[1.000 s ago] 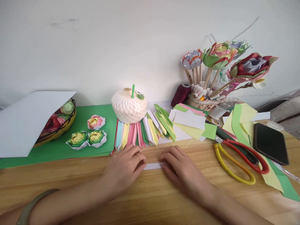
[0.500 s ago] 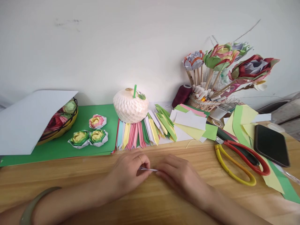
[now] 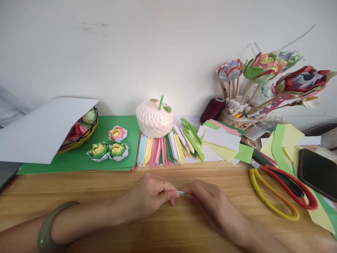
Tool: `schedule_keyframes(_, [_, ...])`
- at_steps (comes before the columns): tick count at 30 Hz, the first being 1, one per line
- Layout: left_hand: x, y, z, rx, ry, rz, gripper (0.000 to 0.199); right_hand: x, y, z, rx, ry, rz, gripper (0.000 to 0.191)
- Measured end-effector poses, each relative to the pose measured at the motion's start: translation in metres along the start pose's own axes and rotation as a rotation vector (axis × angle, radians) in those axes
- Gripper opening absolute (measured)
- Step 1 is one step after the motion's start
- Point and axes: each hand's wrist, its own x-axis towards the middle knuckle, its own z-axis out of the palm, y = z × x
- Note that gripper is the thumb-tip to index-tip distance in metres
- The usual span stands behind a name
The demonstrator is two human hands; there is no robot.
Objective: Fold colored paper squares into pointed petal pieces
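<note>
Between my two hands, just above the wooden table (image 3: 110, 191), stretches a small narrow strip of folded white paper (image 3: 180, 193). My left hand (image 3: 155, 195), with a ring on one finger, pinches its left end between thumb and fingers. At the other end, my right hand (image 3: 207, 200) is closed on the paper, its fingertips partly hidden. Only a short piece shows in the gap. Behind my hands lies a row of folded paper pieces (image 3: 158, 151) in pink, yellow, green, white and blue, in front of a white textured round container (image 3: 154, 119) with a green straw.
Three folded paper flowers (image 3: 118, 133) rest on green sheets (image 3: 71, 163), near a basket (image 3: 92, 135) under white paper (image 3: 50, 130). To the right are paper sheets (image 3: 221, 138), scissors (image 3: 289, 182), a phone (image 3: 318, 172), a thread spool (image 3: 212, 109) and paper flowers on sticks (image 3: 263, 66).
The view has turned slightly left, so things appear further right. My left fingers have straightened along the paper strip, and both hands still hold it.
</note>
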Motion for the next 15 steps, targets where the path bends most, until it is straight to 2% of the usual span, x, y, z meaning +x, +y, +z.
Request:
schedule_keyframes(3, [0.001, 0.004, -0.009, -0.121, -0.153, -0.134, 0.033, 0.000, 0.004, -0.005, 0.106, -0.036, 0.081, 0.026])
schedule_keyframes(5, [0.002, 0.003, -0.013, -0.153, -0.183, -0.177, 0.035, 0.001, 0.007, -0.007, 0.179, -0.026, 0.170, 0.026])
schedule_keyframes(9, [0.005, -0.002, -0.013, -0.147, -0.078, -0.230, 0.036, 0.002, 0.010, -0.011, 0.367, -0.072, 0.322, 0.034])
schedule_keyframes(12, [0.004, -0.004, -0.012, -0.146, 0.029, -0.270, 0.035, 0.003, 0.011, -0.016, 0.586, -0.124, 0.355, 0.035])
schedule_keyframes(15, [0.003, -0.004, -0.013, -0.123, 0.040, -0.230, 0.036, 0.004, 0.012, -0.020, 0.718, -0.153, 0.379, 0.035])
